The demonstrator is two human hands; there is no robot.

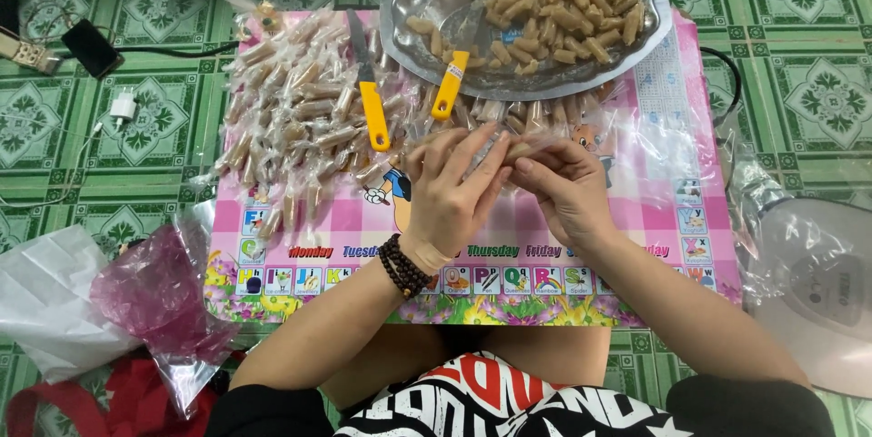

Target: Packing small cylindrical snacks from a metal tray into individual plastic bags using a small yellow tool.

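Fingers of the left hand (pixel 447 193) and right hand (pixel 563 190) pinch a candy (pixel 520 148) in clear wrapper over the mat (pixel 636 219); loose twisting could let it slip out.

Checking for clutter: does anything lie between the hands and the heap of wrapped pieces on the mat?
Yes. A yellow-handled knife lies along the wrapped heap's right edge, just up-left of the left hand.
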